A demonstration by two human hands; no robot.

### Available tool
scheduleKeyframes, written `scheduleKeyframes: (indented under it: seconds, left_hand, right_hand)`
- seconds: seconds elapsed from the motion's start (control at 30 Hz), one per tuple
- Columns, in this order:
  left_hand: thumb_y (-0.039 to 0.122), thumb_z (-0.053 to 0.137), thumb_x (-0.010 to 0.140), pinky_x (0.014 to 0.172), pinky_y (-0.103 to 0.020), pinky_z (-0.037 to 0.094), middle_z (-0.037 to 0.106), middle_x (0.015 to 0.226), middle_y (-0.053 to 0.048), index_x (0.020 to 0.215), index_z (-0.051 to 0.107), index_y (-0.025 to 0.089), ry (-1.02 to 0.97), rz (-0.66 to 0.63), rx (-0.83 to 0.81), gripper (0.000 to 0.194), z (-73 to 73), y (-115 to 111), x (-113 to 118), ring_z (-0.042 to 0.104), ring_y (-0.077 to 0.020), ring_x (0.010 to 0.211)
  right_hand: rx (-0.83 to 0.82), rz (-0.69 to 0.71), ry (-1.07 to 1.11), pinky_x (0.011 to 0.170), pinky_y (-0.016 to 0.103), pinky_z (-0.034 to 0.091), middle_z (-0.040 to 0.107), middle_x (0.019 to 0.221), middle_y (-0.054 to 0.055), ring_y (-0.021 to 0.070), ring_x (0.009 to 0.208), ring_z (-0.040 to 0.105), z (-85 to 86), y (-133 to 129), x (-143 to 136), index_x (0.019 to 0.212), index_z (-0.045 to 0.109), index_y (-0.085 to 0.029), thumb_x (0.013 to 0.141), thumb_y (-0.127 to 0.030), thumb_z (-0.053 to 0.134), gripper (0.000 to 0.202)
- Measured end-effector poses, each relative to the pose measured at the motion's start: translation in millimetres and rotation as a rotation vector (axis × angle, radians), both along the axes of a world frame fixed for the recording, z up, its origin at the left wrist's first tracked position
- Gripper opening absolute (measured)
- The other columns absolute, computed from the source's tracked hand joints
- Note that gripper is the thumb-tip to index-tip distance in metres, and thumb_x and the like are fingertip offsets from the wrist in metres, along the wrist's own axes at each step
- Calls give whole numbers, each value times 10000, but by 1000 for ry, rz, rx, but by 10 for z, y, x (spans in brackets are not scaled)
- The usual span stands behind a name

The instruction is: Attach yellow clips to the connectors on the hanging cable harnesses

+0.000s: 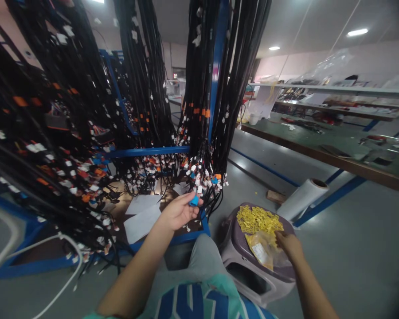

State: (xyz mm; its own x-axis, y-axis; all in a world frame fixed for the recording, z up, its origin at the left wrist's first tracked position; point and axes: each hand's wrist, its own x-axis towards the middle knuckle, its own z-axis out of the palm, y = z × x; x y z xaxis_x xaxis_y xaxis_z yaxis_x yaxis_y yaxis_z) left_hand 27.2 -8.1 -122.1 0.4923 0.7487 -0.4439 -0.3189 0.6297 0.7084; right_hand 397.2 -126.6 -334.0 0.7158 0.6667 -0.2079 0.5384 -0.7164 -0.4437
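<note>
My left hand (181, 212) is closed round a blue connector (194, 201), held between thumb and fingers at the lower end of a hanging bundle of black cables (199, 66). White, orange and blue connectors (206, 177) hang from the cable ends just above it. On the right, my right hand (287, 243) reaches to the edge of a pile of small yellow parts (257, 219) on a purple-grey stool (234, 235). Its fingertips are hidden, so whether they hold a part does not show. An open plastic bag with a label (262, 253) lies beside the pile.
More cable bundles (86, 66) hang from a blue frame (149, 152) at the left. White paper sheets (142, 221) lie on its base. A green-topped workbench (302, 137) runs along the right, with a plastic film roll (302, 199) leaning below it. A white tube (75, 243) curves at lower left.
</note>
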Motion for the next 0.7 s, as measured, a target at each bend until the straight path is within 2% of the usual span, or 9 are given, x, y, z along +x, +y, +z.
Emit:
scheduleKeyframes:
  seconds: [0.1, 0.2, 0.27, 0.37, 0.47, 0.6, 0.7]
  left_hand:
    - [145, 427, 926, 377, -148, 397, 598, 615, -32, 797, 548, 98, -132, 38, -45, 183, -45, -16, 52, 523, -69, 397]
    - [128, 431, 921, 401, -151, 412, 600, 632, -45, 784, 553, 95, -189, 45, -60, 186, -84, -45, 114, 531, -72, 422]
    - [114, 432, 916, 420, -159, 431, 605, 639, -53, 782, 553, 94, -191, 28, -58, 182, -97, -74, 153, 549, -81, 442]
    - [104, 447, 906, 438, -160, 445, 609, 643, -54, 778, 546, 98, -192, 11, -52, 162, -94, -122, 192, 559, -82, 455]
    - [83, 467, 875, 422, -174, 441, 602, 633, -41, 768, 528, 111, -153, -20, -25, 127, -62, -154, 200, 558, -93, 447]
    - [20, 505, 715, 370, -176, 381, 562, 578, -11, 690, 466, 141, -100, -148, 33, 129, 1, -147, 183, 511, -97, 404]
    - [27, 515, 637, 340, -149, 288, 530, 535, 15, 769, 523, 138, -46, -209, 161, 172, 36, -128, 186, 424, -68, 347]
  right_hand:
    - [256, -40, 238, 685, 277, 546, 732, 841, 112, 194, 677, 693, 156, -25, -107, 967, 701, -122, 811, -398, 448, 405]
    - [574, 17, 436, 673, 322, 560, 723, 966, 136, 222, 705, 678, 457, 41, -412, 910, 720, -129, 701, -488, 544, 451]
    - [660, 106, 481, 649, 333, 553, 733, 903, 129, 219, 671, 656, 733, 132, -692, 843, 737, -137, 636, -495, 620, 429]
    - [692, 260, 460, 587, 315, 526, 728, 740, 95, 185, 580, 614, 1162, 287, -1124, 749, 750, -155, 639, -474, 658, 349]
    - [771, 400, 481, 554, 301, 518, 708, 661, 72, 168, 533, 609, 1500, 405, -1479, 833, 755, -153, 702, -489, 625, 383]
    - [921, 640, 223, 673, 306, 536, 738, 812, 72, 170, 659, 661, 1770, 491, -1760, 888, 752, -201, 816, -390, 570, 272]
    - [960, 783, 9, 757, 294, 526, 740, 878, 77, 180, 803, 680, 1888, 521, -1855, 918, 744, -207, 852, -310, 567, 215]
